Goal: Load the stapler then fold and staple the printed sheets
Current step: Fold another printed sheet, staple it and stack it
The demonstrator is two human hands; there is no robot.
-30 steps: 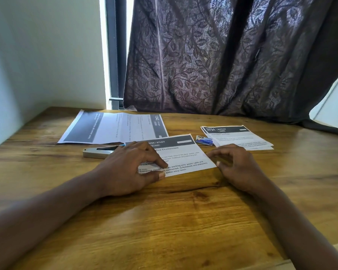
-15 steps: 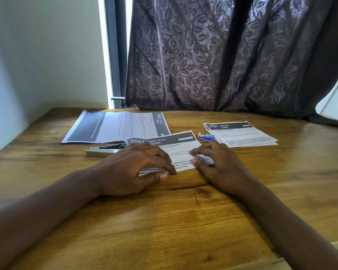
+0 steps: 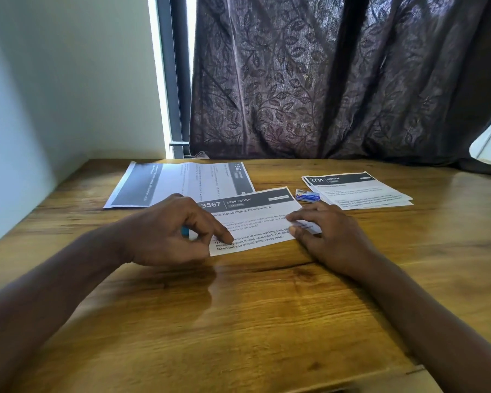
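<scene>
A dark leaf-patterned curtain point(image 3: 338, 80) hangs behind the wooden bench point(image 3: 267, 321). At the bench's back left lies 1 unfolded sheet point(image 3: 182, 182), flat, headed 1342. Toward the back right sits a stack of folded sheets point(image 3: 360, 191), its top one headed 2731. Between them and nearer the person lies the folded sheet point(image 3: 253, 219) headed 3567, flat on the bench, well apart from the stack.

The left grip point(image 3: 167, 231) has its fingers curled and its index tip down on the folded sheet near the left edge; whether it grasps the paper I cannot tell. The right grip point(image 3: 329, 236) is grasping the sheet's right edge, pinched between thumb and index finger.

A small blue box point(image 3: 308, 195) lies just beside the stack, on its left. A blue speck point(image 3: 184, 231) shows under the left grip; what it belongs to is hidden.
</scene>
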